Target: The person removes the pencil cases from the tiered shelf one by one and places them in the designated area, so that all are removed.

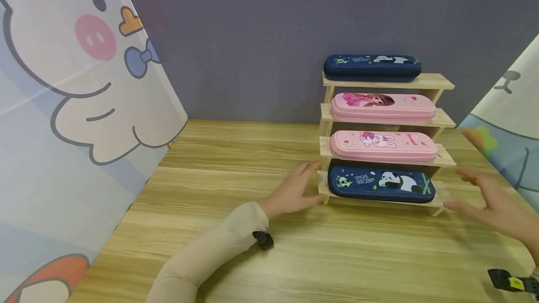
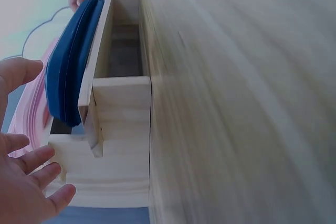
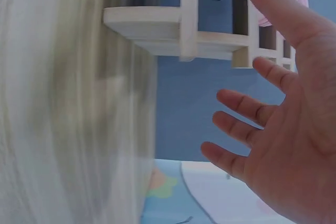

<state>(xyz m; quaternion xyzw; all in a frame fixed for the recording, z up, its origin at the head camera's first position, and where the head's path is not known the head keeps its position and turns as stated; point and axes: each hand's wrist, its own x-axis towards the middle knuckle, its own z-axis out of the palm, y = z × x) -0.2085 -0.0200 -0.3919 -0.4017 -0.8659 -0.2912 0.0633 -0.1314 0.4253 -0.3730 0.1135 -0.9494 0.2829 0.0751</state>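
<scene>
A stepped wooden rack (image 1: 443,82) with several tiers stands on the table, one zipped pencil case per tier. Dark blue panda cases lie on the top (image 1: 372,70) and bottom (image 1: 381,183) tiers. Between them are a pink case with a doll picture (image 1: 383,108) and a pink rabbit case (image 1: 383,146). My left hand (image 1: 290,193) is at the rack's left side, fingers spread, fingertips right at the lower tiers' ends. My right hand (image 1: 494,205) stands off the right end, thumb near the bottom tier; its palm and spread fingers (image 3: 239,103) show nothing held in the right wrist view.
The rack stands on a wood-grain table (image 1: 236,167) near a grey back panel (image 1: 240,46). Cartoon-printed curtains hang at the left (image 1: 38,120) and right (image 1: 505,120). Black straps (image 1: 263,240) are on both wrists.
</scene>
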